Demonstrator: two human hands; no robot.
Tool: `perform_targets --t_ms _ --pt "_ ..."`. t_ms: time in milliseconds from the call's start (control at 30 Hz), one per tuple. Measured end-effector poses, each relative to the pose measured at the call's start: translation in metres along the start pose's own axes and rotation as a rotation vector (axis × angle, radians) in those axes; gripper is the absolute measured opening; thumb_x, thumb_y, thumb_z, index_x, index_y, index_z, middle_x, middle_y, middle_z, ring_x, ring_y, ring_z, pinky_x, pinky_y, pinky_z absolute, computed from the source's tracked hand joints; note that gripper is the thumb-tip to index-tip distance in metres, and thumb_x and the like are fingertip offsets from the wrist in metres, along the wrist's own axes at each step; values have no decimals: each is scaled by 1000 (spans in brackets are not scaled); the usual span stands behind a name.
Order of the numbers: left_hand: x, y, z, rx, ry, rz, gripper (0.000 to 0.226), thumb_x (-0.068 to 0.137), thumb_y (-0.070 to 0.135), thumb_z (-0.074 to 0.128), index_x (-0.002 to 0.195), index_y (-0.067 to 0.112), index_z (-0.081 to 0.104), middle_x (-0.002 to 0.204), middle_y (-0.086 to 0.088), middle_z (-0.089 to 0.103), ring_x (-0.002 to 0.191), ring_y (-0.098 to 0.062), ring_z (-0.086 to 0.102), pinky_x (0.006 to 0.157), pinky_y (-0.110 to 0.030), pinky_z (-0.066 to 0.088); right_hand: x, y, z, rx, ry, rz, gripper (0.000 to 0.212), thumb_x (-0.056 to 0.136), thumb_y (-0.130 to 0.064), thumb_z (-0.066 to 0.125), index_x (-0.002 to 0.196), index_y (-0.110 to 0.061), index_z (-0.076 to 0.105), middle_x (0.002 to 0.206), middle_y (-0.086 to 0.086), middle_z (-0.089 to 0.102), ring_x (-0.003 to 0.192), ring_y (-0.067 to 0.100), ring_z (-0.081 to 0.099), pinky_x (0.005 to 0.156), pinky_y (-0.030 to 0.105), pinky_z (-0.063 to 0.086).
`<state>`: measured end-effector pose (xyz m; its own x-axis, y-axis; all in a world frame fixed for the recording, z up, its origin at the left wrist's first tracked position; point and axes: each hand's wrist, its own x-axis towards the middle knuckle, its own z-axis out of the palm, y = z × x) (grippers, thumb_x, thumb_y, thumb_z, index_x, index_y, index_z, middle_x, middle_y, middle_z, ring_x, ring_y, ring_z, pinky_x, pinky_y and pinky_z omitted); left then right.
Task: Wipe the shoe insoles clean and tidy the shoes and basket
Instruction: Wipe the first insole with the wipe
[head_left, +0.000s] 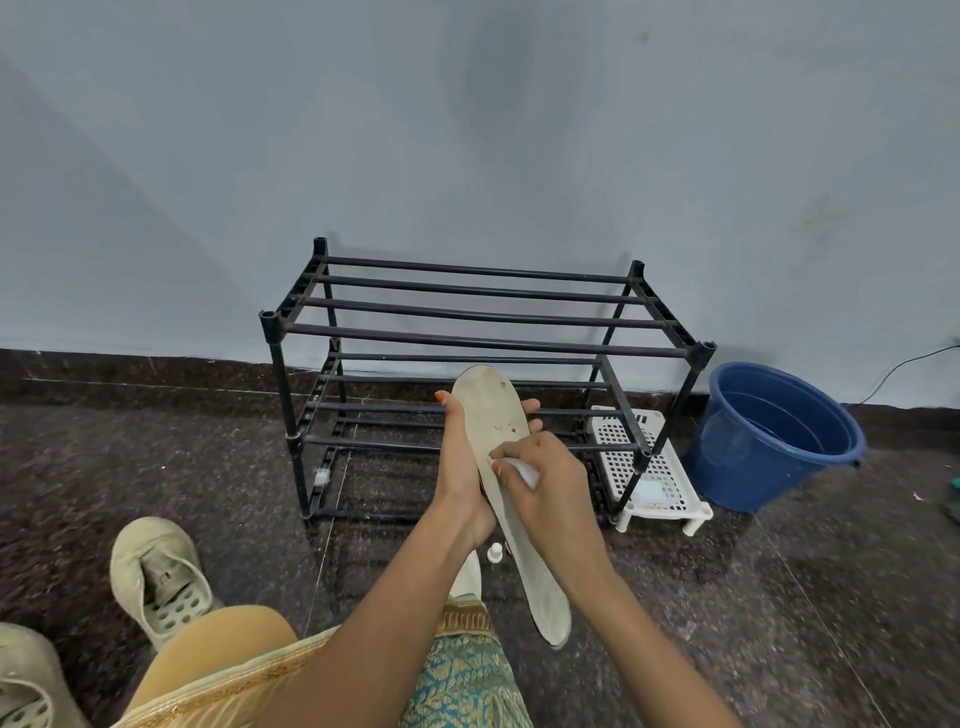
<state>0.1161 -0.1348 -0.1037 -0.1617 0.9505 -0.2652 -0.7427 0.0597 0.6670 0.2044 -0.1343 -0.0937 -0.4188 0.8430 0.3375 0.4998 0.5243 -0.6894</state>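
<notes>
Here, a pale, stained insole (500, 415) is held up in front of the person, its toe end pointing to twelve o'clock and its heel end hanging down toward five o'clock, clear of the dark speckled floor (779, 597). The left hand (462, 462) grips it from behind at about the middle, with the thumb laid along the edge at nine o'clock and the fingertips curling round the opposite edge at three o'clock. The right hand (548, 480) sits just at four o'clock of the left, fingers bunched together and pinching a small white cloth (522, 470), which is pressed against the insole's face. Behind both hands, at twelve o'clock, a black shoe rack (467, 338) stands against the pale wall (467, 130). A white perforated basket (623, 447) lies on the floor at three o'clock of the hands, partly under the rack's right end, with a small pale thing in it that I cannot make out. Further toward three o'clock is a blue bucket (774, 441). At eight o'clock of the hands a beige shoe (161, 577) rests on the floor, and a second shoe (26, 680) shows at the bottom left corner. A small white cap (495, 551) stands on the floor just under the left wrist.
</notes>
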Motion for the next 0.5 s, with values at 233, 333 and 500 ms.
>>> perform_targets --t_ms 233,333,500 --pt "1 -1 -1 3 -37 -13 95 82 78 9 106 8 69 105 -17 68 93 -29 65 89 -40 48 14 6 2 -185 99 9 18 89 -10 54 102 -8 65 92 0 46 94 18 49 73 19 35" --pt "1 -1 -1 16 -30 -6 95 83 77 7 105 8 68 100 -15 69 88 -26 66 83 -35 52 12 4 5 -123 80 35 18 88 -7 54 101 -7 66 92 -1 46 96 19 50 75 15 32" --pt "2 -1 -3 13 -2 -9 94 83 77 7 96 9 71 91 -11 71 84 -23 66 83 -36 52 4 -7 3 94 -17 91 16 85 -5 57 95 -7 69 94 2 54 103 21 54 75 3 33"
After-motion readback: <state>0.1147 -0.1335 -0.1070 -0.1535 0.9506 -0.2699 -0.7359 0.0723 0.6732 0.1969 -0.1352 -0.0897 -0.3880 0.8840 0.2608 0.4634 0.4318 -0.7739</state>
